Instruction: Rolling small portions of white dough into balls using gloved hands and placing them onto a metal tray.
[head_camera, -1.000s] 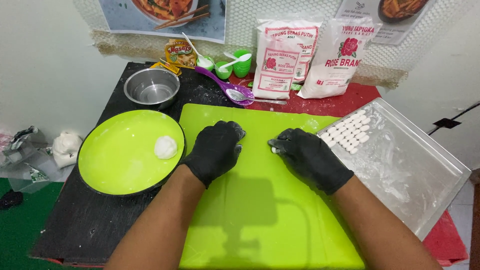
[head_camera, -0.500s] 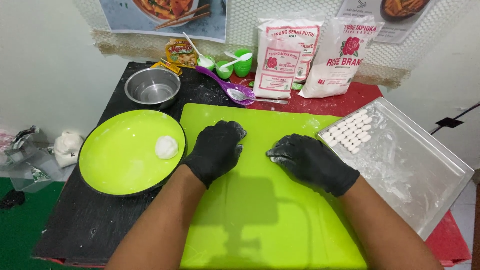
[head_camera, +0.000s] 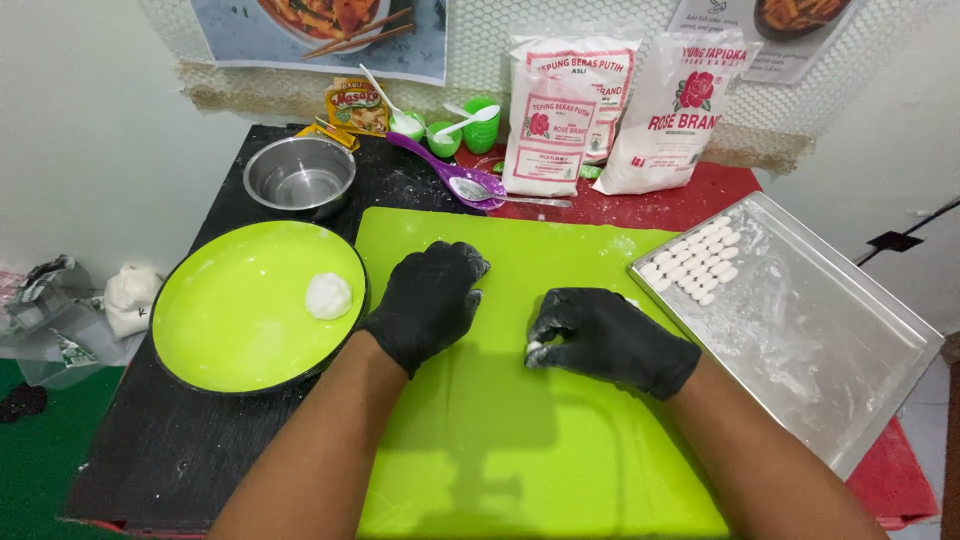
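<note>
Both my hands wear black gloves and rest on a lime-green cutting mat (head_camera: 520, 450). My left hand (head_camera: 430, 300) lies palm down on the mat with curled fingers. A sliver of white shows at its fingertips, and whatever is under the palm is hidden. My right hand (head_camera: 605, 340) is curled, its fingertips pinching a small white piece of dough (head_camera: 536, 349) against the mat. A white dough ball (head_camera: 328, 296) sits in the green plate (head_camera: 230, 330) to the left of my left hand.
A floured metal tray (head_camera: 820, 340) on the right holds several small white dough pieces (head_camera: 700, 265). At the back stand a steel bowl (head_camera: 299, 177), a purple spoon (head_camera: 455, 178), small green cups (head_camera: 462, 128) and two flour bags (head_camera: 610, 110). Crumpled plastic (head_camera: 60, 315) lies far left.
My right hand has drawn back toward me and away from the left hand, with a bit of white dough pinched in its fingertips. My left hand has barely moved.
</note>
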